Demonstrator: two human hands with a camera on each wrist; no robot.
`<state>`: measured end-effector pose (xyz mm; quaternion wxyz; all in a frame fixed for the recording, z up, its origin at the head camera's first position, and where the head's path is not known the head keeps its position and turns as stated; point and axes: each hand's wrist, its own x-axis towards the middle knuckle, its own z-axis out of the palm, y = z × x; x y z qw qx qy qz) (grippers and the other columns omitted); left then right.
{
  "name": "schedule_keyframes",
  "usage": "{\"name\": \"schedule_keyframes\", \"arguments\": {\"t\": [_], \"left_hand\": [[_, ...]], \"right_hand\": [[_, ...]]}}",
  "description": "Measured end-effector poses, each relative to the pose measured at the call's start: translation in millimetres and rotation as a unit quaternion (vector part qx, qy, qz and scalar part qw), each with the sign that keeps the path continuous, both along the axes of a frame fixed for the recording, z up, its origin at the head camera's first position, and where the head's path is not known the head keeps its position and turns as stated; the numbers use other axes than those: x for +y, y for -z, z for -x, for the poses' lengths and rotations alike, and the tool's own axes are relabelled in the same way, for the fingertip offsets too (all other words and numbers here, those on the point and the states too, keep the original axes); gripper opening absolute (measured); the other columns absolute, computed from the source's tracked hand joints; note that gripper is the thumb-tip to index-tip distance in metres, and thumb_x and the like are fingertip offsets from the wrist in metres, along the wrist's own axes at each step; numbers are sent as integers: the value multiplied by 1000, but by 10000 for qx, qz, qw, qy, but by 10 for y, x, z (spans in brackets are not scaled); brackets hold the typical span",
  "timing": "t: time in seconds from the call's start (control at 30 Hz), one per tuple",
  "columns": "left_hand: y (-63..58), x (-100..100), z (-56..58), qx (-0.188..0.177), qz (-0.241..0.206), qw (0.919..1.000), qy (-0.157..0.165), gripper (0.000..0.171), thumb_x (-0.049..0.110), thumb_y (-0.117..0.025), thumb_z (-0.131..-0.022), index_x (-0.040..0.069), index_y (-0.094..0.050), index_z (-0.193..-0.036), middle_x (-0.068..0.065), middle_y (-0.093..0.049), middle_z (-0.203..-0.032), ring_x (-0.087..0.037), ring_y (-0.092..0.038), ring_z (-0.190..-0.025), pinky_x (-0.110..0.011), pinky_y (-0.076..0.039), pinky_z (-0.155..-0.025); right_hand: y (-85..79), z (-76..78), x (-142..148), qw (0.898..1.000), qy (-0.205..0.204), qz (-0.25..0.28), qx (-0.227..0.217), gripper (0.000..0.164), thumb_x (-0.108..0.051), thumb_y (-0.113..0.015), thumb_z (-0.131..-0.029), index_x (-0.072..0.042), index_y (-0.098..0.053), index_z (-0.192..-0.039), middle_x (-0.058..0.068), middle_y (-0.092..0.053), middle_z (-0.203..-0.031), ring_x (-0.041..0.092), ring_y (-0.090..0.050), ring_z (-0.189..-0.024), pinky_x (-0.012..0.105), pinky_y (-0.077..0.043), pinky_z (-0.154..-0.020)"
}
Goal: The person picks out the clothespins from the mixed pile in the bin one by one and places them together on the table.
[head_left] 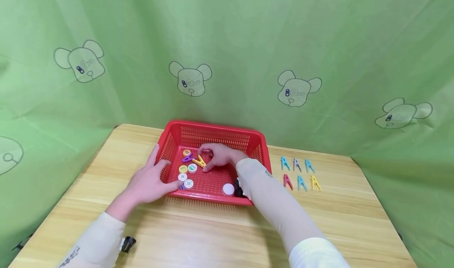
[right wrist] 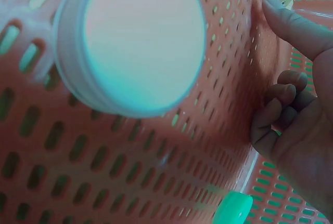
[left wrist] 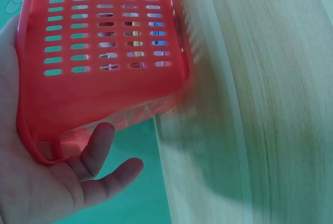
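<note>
My left hand point(head_left: 147, 183) holds the front left corner of the red plastic basket point(head_left: 216, 198), with its thumb over the rim; in the left wrist view two fingers stretch past the basket's edge. Inside the basket, my right hand point(head_left: 221, 155) has thumb and index finger on either side of a yellow clothespin point(head_left: 201, 162). I cannot tell whether they pinch it. Its other fingers point(right wrist: 273, 112) are curled in the right wrist view. Left of it lie a purple clothespin point(head_left: 188, 158) and several round caps, including an orange one point(head_left: 186, 152) and a white one point(head_left: 189, 184).
A pale round cap point(head_left: 228, 189) sits near the basket's front right, beside something black point(head_left: 239, 188) partly behind the right forearm. On the table point(head_left: 354, 205) at the right, several clothespins stand in two rows, among them a red one point(head_left: 288, 182). Green cloth point(head_left: 234, 31) hangs behind.
</note>
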<state>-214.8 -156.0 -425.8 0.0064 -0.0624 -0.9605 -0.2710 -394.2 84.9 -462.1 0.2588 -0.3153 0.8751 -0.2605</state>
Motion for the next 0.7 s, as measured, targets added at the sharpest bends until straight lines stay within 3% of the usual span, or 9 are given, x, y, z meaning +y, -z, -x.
{"name": "schedule_keyframes", "arguments": {"t": [0.27,0.43,0.7], "left_hand": [[4,26,-11,-28,86,10000,15,86,60,-75,-79,0,-56,-137,-17,0,-165,-45,-58,-111,-56,-54,-81],[4,12,17,-34,146,9999,-18,88,65,-73,-77,2,-57,-136,-17,0,-165,-43,-59,-108,-57,-54,-80],[19,26,10,-110,57,9999,-58,86,62,-75,-78,2,-56,-137,-17,0,-165,-45,-55,-114,-58,-53,-84]], "right_hand": [[-15,-55,52,9994,40,319,-88,54,-23,-90,-76,-19,-63,-123,6,-59,-122,22,-52,-114,41,-42,-100],[-94,-62,54,9996,193,181,-77,52,-25,-89,-77,-23,-63,-121,7,-59,-120,23,-52,-107,41,-43,-93],[-252,-145,158,9991,314,177,-228,55,-27,-88,-78,-24,-62,-126,9,-58,-123,27,-52,-110,44,-47,-91]]}}
